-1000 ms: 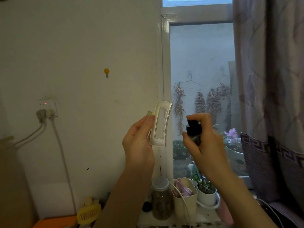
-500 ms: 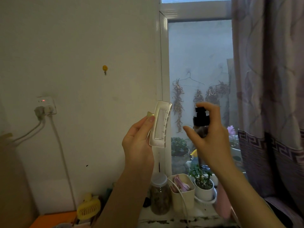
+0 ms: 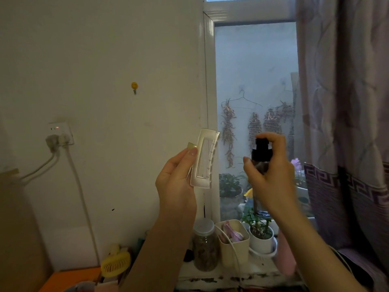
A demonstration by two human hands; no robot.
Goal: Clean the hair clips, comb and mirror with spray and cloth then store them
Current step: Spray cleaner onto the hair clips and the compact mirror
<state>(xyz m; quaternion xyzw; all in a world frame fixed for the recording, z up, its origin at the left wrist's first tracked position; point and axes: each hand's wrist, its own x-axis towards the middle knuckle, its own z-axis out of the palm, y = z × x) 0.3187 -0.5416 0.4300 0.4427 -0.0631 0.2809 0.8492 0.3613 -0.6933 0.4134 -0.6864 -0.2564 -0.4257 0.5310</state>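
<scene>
While both arms are raised in front of a pale wall (image 3: 94, 60) and a window (image 3: 254, 81), a cream rectangular hair clip (image 3: 204, 159) is held upright by the left hand (image 3: 175, 182), its edge pinched between the thumb and the fingers curled behind it. Just to the right of the clip, and apart from it, a dark spray bottle (image 3: 261, 153) with a black cap is gripped by the right hand (image 3: 271, 175); the index finger is laid over the top of the cap, the thumb is pressed against the bottle's near side, and most of the bottle's body is hidden behind the palm. Whether the nozzle is turned toward the clip cannot be told.

Below the hands, a worn white windowsill (image 3: 231, 275) is seen, on which a clear jar (image 3: 205, 245) with a pale lid, a cream container (image 3: 235, 241) holding something pink, and a small potted plant (image 3: 261, 234) in a white pot are lined up side by side. A yellow handheld fan (image 3: 115, 263) is stood near the wall at lower left, beside an orange surface (image 3: 69, 279). A wall socket (image 3: 60, 133) with a red light is fitted with plugs, and two cables are hung from it. A small yellow hook (image 3: 134, 86) is fixed higher on the wall. Bundles of dried plants (image 3: 228, 127) are hung outside the glass, and a purple patterned curtain (image 3: 347, 123) is drawn along the right edge.
</scene>
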